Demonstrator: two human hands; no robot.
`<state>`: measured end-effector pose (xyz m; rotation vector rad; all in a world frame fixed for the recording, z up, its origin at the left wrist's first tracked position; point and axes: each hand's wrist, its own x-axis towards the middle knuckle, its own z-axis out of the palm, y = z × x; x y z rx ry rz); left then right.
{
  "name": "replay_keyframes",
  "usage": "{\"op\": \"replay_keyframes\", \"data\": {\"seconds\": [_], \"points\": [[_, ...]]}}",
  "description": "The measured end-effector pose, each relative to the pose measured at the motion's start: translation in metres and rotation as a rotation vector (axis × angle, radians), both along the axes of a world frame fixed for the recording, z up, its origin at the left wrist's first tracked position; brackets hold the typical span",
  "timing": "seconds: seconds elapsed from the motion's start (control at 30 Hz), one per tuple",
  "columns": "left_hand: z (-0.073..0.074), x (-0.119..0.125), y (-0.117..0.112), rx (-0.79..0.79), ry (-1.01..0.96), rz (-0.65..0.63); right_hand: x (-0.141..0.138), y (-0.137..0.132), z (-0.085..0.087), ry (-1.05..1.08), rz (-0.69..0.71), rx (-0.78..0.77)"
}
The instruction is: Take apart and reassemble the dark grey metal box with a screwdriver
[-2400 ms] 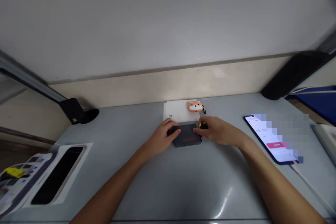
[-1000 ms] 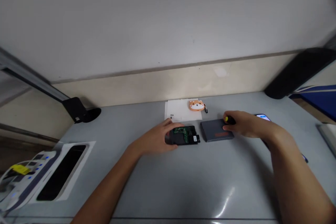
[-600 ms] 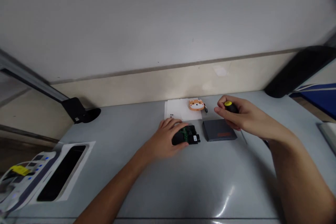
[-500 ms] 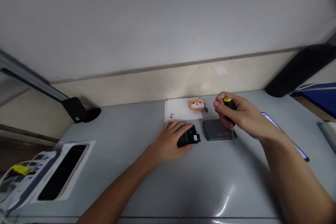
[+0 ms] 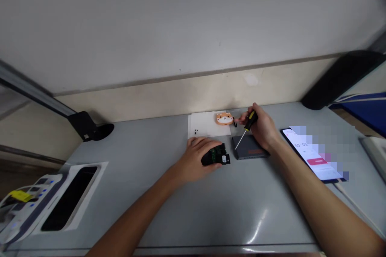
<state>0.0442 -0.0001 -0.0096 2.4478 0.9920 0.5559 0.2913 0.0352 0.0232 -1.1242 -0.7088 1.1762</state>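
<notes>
My left hand (image 5: pixel 197 158) is closed around a black device with an exposed green circuit board (image 5: pixel 214 155) and a small white label, resting on the table. Its kind is not clear. In my right hand (image 5: pixel 263 126) is a screwdriver (image 5: pixel 250 122) with a black and yellow handle; its thin metal shaft slants down to the left. The tip appears over the left part of a flat dark grey box (image 5: pixel 255 152) with reddish marking. Several tiny dark screws (image 5: pixel 196 131) lie on white paper (image 5: pixel 206 122), just beyond my left hand.
An orange dog-faced case (image 5: pixel 224 119) sits on the paper's right side. On the right lies a lit phone (image 5: pixel 307 154) with a cable. A black phone (image 5: pixel 70 198) and a white power strip (image 5: pixel 36 204) are at left. Black stands (image 5: pixel 337 80) rise near the wall.
My right hand has turned and shifted slightly; the screwdriver, pointing down before, now slants left with its tip farther left. The lit phone shows more. My left hand keeps its hold.
</notes>
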Motion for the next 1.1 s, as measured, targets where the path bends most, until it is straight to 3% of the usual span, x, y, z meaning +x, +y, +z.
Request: {"op": "replay_keyframes", "data": {"seconds": [0.27, 0.47, 0.63, 0.8, 0.93, 1.1], "points": [[-0.002, -0.005, -0.003, -0.002, -0.188, -0.004, 0.002, 0.001, -0.003, -0.241, 0.081, 0.056], [0.003, -0.008, -0.006, 0.144, -0.269, -0.019, 0.001, 0.002, -0.006, -0.290, 0.019, 0.069], [0.009, 0.001, -0.022, 0.317, -0.162, -0.225, -0.005, -0.004, -0.002, -0.501, -0.016, 0.063], [-0.003, 0.017, -0.044, 0.276, -0.019, -0.405, -0.008, -0.008, 0.002, -0.659, 0.041, 0.099], [-0.011, 0.020, -0.050, 0.246, 0.012, -0.399, -0.011, -0.010, -0.002, -0.703, 0.055, 0.140], [0.002, 0.011, -0.038, 0.289, 0.009, -0.357, -0.020, -0.013, -0.004, -0.669, 0.054, 0.134]]}}
